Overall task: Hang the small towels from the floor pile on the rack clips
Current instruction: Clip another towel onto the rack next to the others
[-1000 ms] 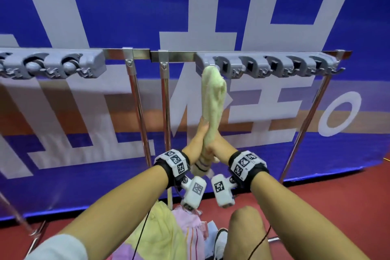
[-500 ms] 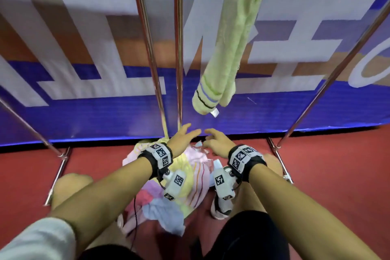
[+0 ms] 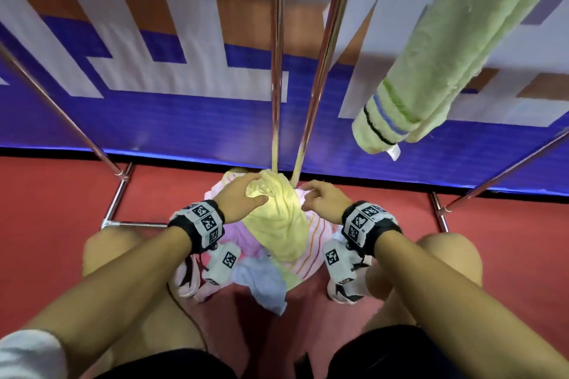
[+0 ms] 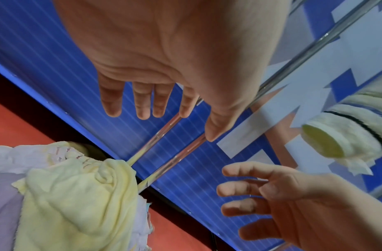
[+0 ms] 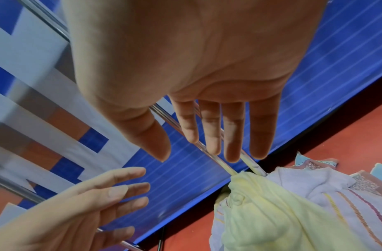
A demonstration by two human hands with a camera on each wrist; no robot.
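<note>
Fingers [image 4: 143, 108] of the left hand [image 3: 238, 198] are straight and spread, holding nothing; the wrist view shows open air between them and the yellow towel [image 3: 278, 218]. From the head view the hand seems to lie at the towel's bunched top, but contact cannot be told. The right hand [image 3: 321, 201] is likewise released, fingers loosely extended just right of the yellow towel and grasping nothing.

The yellow towel sits on top of the pile [image 3: 261, 280], draped over pink-striped and pale blue cloths. The pile lies on the red floor [image 3: 61, 209] between the person's knees, against the feet of the two rack poles [image 3: 323, 55].

Up and right of the pile, one green towel [image 3: 446, 55] hangs down from above; its clip is out of view. As a judgement, one towel is hung and several remain in the pile, so the task is at an early stage, with the yellow one likely next.

Compared with a second ago, both hands have left the green towel and dropped to the pile, and the camera has tilted down so the clips have gone from sight. Half a second ago the hands were already low but farther from the yellow towel; now they flank it.
</note>
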